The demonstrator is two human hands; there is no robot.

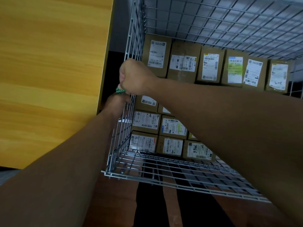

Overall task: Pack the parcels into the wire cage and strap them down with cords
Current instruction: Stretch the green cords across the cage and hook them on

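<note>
Two hands meet centre-left at the wire cage (pixel 131 38): our right hand (pixel 136 77) pinches the green cord (pixel 120 90); our left hand (pixel 115 102) hides its fingers, so we cannot tell. The right forearm (pixel 229 120) covers parcels (pixel 210 65); yellow panel (pixel 49 63) upper left.

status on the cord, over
Right hand grips green cord at left wall of silver wire cage; left hand just below. Brown cardboard parcels stacked inside.

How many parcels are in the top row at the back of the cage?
6 parcels, side by side along the back wall of the cage, from the left corner to the right wall. The right arm hides part of lower rows.
</note>
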